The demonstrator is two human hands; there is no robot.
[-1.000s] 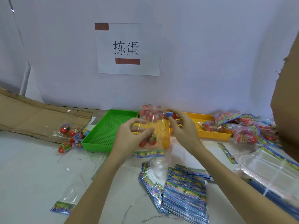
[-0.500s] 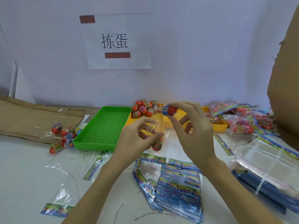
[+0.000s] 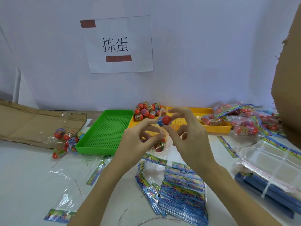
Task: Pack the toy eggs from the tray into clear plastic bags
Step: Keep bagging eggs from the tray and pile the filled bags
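My right hand (image 3: 190,136) pinches a red-and-blue toy egg (image 3: 164,120) at the mouth of a clear plastic bag (image 3: 160,144). My left hand (image 3: 138,144) grips the top edge of that bag, which hangs down with one or two eggs inside. Behind the hands, a pile of toy eggs (image 3: 146,110) sits at the left end of the yellow tray (image 3: 215,126).
An empty green tray (image 3: 104,132) lies left of the yellow one. Loose eggs (image 3: 66,139) lie beside cardboard at the left. Filled bags (image 3: 244,121) are heaped at the right. A stack of empty printed bags (image 3: 180,193) and clear sleeves (image 3: 273,167) lie near me.
My right hand has lifted an egg from the tray and brought it to the bag's mouth. The view has tilted slightly, and both hands sit closer to me.
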